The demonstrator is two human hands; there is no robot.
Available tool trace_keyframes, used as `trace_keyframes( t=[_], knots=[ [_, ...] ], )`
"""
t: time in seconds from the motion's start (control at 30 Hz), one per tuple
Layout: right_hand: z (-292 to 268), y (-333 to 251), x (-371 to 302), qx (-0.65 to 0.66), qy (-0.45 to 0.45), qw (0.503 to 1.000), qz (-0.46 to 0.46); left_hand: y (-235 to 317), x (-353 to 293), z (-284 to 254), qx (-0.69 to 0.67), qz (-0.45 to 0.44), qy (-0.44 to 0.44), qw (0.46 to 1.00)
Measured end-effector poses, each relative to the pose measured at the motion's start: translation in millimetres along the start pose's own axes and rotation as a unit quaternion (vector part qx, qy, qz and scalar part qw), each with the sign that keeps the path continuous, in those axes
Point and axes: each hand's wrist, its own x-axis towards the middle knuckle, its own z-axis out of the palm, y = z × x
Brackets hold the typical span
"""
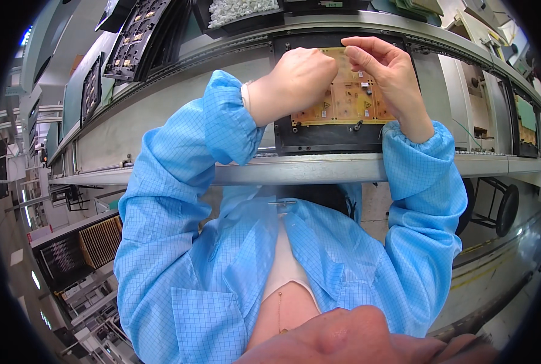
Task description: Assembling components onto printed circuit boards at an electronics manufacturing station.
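A tan circuit board point(343, 103) lies in a black carrier tray point(331, 138) on the grey conveyor line in front of me. My left hand point(294, 82) is curled into a loose fist over the board's upper left part; whether it holds anything is hidden. My right hand point(382, 70) hovers over the board's upper right, thumb and forefinger pinched together at the top edge, over small white parts on the board. What the fingers pinch is too small to tell. Both forearms wear blue checked sleeves.
A black bin of small white parts point(237, 12) stands behind the line. More black carrier trays point(134, 39) with boards sit to the left along the conveyor. The metal conveyor rail point(313, 170) runs across in front. A black stool point(501, 206) stands at the right.
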Motion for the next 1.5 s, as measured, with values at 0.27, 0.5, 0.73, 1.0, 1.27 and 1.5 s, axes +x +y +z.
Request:
trace_keyframes(
  t=[0.27,0.5,0.73,1.0,1.27,1.5],
  knots=[
    [-17,5,-3,0.144,-0.051,0.985,0.076,3,1,49,-0.016,0.011,0.166,0.986],
    [-43,6,-21,0.206,-0.099,0.963,0.143,-17,-38,56,-0.059,0.072,0.267,0.959],
    [-47,-4,-26,0.083,-0.054,0.976,0.193,-16,-39,76,0.019,0.126,0.34,0.932],
    [-49,-16,-37,-0.272,-0.031,0.958,0.089,-15,-45,82,0.023,0.161,0.349,0.923],
    [-7,-10,-43,-0.432,-0.031,0.897,-0.088,-41,-74,83,-0.08,0.104,0.328,0.935],
    [-6,-11,-40,-0.467,-0.038,0.874,-0.132,-37,-67,86,-0.129,0.097,0.32,0.934]
  ],
)
